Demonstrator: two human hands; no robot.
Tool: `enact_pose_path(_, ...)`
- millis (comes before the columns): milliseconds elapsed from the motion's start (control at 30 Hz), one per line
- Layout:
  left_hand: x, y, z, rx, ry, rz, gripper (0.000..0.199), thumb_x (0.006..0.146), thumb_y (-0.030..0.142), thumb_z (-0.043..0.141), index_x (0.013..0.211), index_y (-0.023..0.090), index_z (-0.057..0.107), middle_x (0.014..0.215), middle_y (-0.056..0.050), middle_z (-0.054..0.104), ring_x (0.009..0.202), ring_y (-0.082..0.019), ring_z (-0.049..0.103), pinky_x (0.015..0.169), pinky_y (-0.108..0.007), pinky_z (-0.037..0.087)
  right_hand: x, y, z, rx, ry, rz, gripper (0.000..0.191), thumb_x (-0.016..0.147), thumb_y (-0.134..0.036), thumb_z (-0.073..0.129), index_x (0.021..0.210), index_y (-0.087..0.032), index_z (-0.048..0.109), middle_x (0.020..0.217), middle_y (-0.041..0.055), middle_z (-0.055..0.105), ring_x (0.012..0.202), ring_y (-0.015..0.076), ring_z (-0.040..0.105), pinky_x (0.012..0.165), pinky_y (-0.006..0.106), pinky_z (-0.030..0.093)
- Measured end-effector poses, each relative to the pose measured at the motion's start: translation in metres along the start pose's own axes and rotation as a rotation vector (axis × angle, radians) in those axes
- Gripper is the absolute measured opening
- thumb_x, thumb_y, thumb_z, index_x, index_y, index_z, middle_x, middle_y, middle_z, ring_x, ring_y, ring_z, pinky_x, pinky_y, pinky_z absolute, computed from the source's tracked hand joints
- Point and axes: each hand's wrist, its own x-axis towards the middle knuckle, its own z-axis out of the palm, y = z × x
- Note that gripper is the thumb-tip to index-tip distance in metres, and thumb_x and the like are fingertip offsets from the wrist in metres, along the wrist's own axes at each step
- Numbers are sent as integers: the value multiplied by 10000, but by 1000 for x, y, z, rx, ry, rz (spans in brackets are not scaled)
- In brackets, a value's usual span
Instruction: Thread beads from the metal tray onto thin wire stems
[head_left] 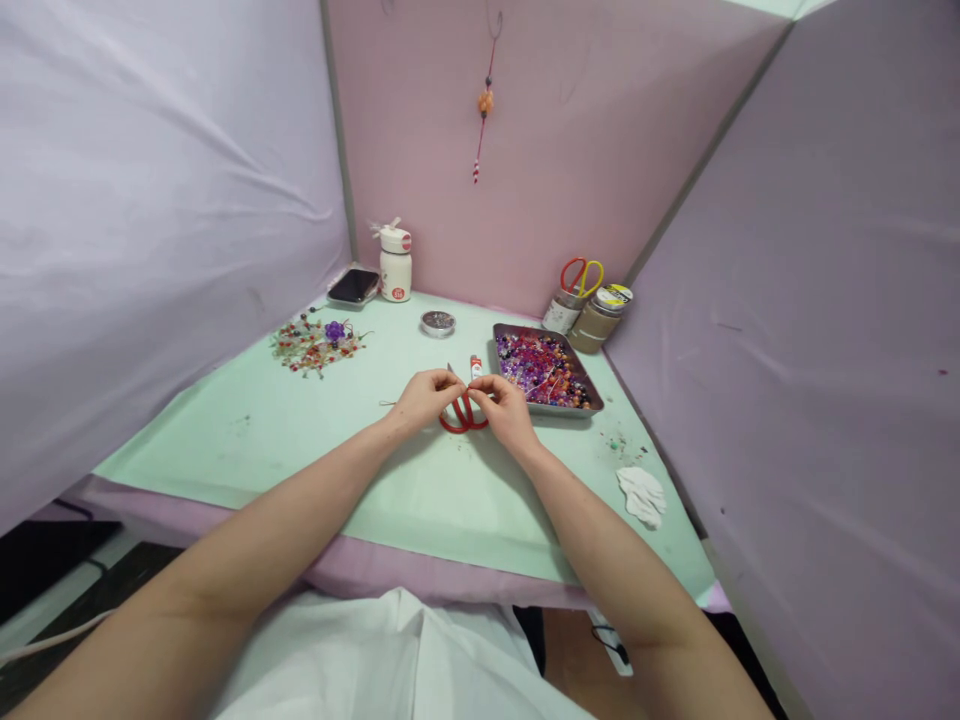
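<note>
A left hand (421, 402) and a right hand (510, 410) nearly meet in closed pinches over red-handled scissors (454, 430); what lies between the fingertips is too small to tell.
The scissors rest on the green surface (300, 450) just beneath the fingers, handles toward the wearer. Just beyond is a lighter (476, 369), its red-and-white label unreadable. A tray (566, 411) of beads (536, 370) sits just beside the right hand, limiting that side; leftward, open room runs to a pile of beaded strands (307, 347). The front edge passes beneath both forearms. Farther out, a jar (595, 326) carries a yellow-and-black lid label and a white bottle (396, 268) a round red sticker, their lettering illegible.
</note>
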Motion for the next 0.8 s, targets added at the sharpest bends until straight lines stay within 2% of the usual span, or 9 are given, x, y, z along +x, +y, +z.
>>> enact_pose_path(300, 0, 0, 1, -66, 6, -13, 246, 733, 381, 543, 756, 148, 619, 683, -8, 591, 640, -129, 495, 626, -262, 379, 1, 2, -3, 1, 24, 7, 202, 748, -373, 609, 832, -190, 629, 828, 34, 668, 787, 175, 614, 715, 299, 496)
enact_pose_path(500, 0, -1, 1, -76, -3, 30, 243, 716, 385, 573, 739, 148, 620, 708, -19, 609, 671, -139, 515, 646, -263, 391, 0, 2, -2, -22, 14, 3, 195, 759, -367, 595, 840, -192, 626, 836, 39, 667, 807, 181, 615, 718, 302, 501)
enact_pose_path(800, 1, -3, 3, -84, -16, 10, 213, 736, 343, 565, 745, 138, 623, 701, -15, 603, 609, -119, 509, 597, -258, 410, -1, -2, -1, -34, 2, -16, 159, 773, -328, 587, 829, -186, 631, 816, 28, 655, 770, 163, 603, 685, 281, 476)
